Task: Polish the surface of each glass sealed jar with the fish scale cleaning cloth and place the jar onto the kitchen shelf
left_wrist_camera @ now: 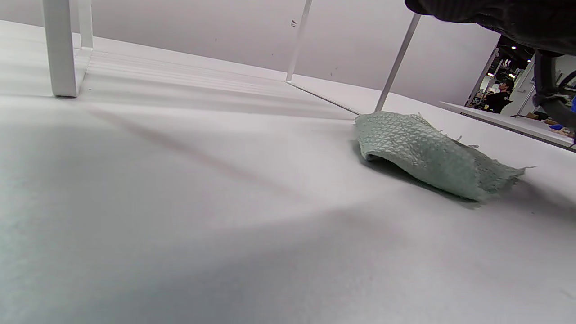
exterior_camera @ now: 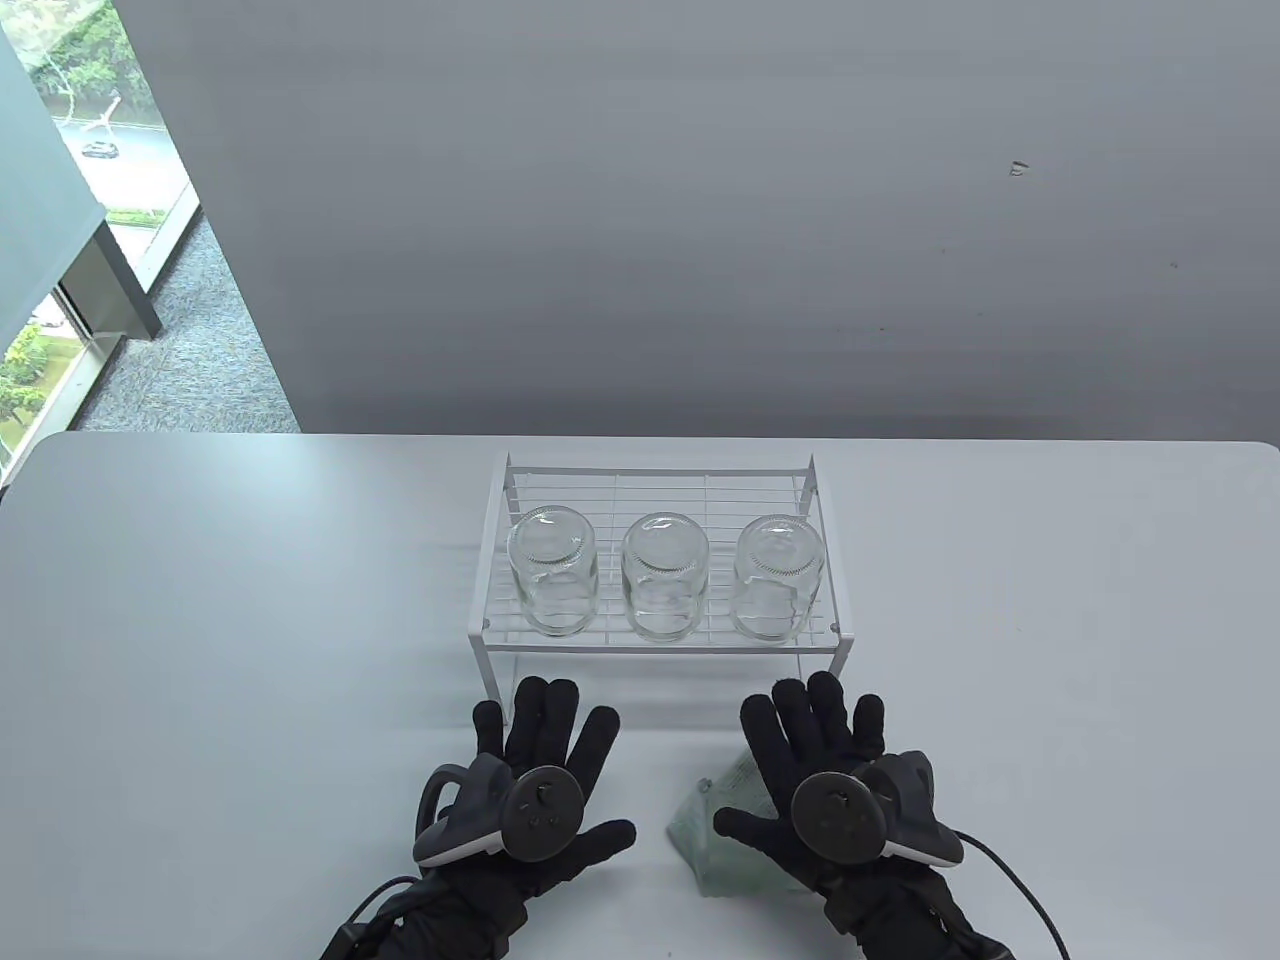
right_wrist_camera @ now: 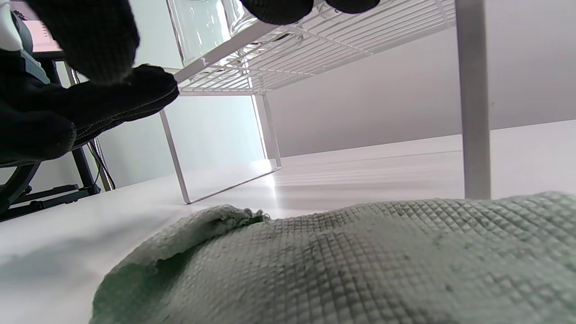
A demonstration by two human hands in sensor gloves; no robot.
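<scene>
Three clear glass jars stand upside down in a row on the white wire shelf (exterior_camera: 500, 610): the left jar (exterior_camera: 553, 575), the middle jar (exterior_camera: 665, 580) and the right jar (exterior_camera: 778, 580). My left hand (exterior_camera: 545, 740) lies flat with spread fingers on the table in front of the shelf, holding nothing. My right hand (exterior_camera: 815, 735) is spread the same way above the pale green fish scale cloth (exterior_camera: 715, 840), which lies crumpled on the table under its palm. The cloth (left_wrist_camera: 427, 153) shows in the left wrist view and fills the bottom of the right wrist view (right_wrist_camera: 360, 261).
The white table (exterior_camera: 200, 650) stretches wide on both sides of the shelf. The shelf legs (left_wrist_camera: 63, 49) stand just ahead of my fingers. A grey wall rises behind the table; a window and carpeted floor lie at the far left.
</scene>
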